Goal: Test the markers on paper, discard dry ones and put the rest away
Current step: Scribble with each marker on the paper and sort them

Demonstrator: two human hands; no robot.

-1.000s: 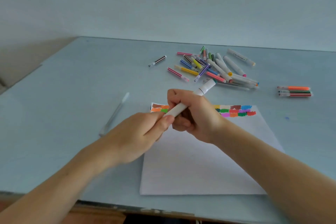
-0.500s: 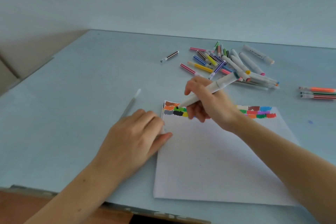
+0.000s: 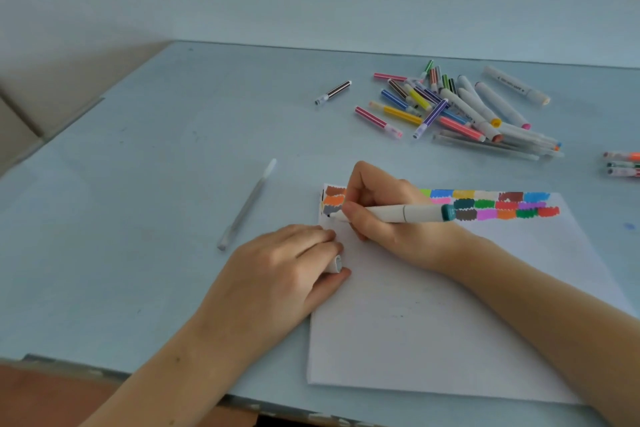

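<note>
A: Nearest?
B: The left hand (image 3: 277,274) rests at the left edge of the paper (image 3: 450,315), fingers curled round a white cap (image 3: 335,264).
A: And beyond it?
B: The right hand (image 3: 388,215) pinches a white marker (image 3: 398,212), its tip on the sheet's far left corner beside the colour swatches (image 3: 498,206).
A: Farther?
B: A clear pen (image 3: 246,204) lies to the left; the marker pile (image 3: 457,107) lies far right, with three markers (image 3: 623,164) at the right edge.
</note>
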